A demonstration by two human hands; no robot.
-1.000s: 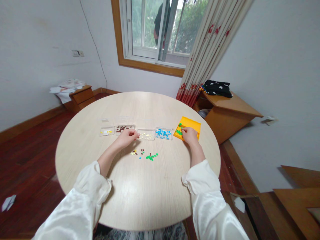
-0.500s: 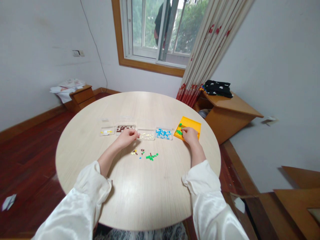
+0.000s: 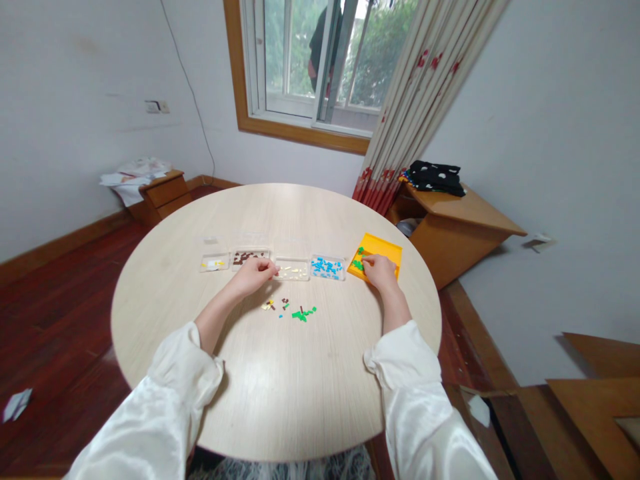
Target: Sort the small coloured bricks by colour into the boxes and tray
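Note:
My left hand [image 3: 257, 273] rests curled on the round table [image 3: 250, 373], its fingertips pinched beside the clear box of cream pieces [image 3: 293, 269] and the box of brown pieces [image 3: 249, 257]. What it holds is too small to see. My right hand [image 3: 380, 271] lies closed on the near edge of the orange tray [image 3: 383, 245], fingertips by the green pieces [image 3: 357, 264] in it. Loose green, brown and yellow pieces [image 3: 298, 312] lie between my hands.
A clear box of blue pieces [image 3: 327, 267] and one with yellow pieces [image 3: 213, 263] stand in the same row. A wooden cabinet [image 3: 450, 230] with dark cloth is right of the table, a curtain [image 3: 415, 93] behind it, a low drawer unit [image 3: 157, 193] at left.
Almost nothing has moved. My right hand has shifted very slightly on the tray's edge; my left hand stays where it was.

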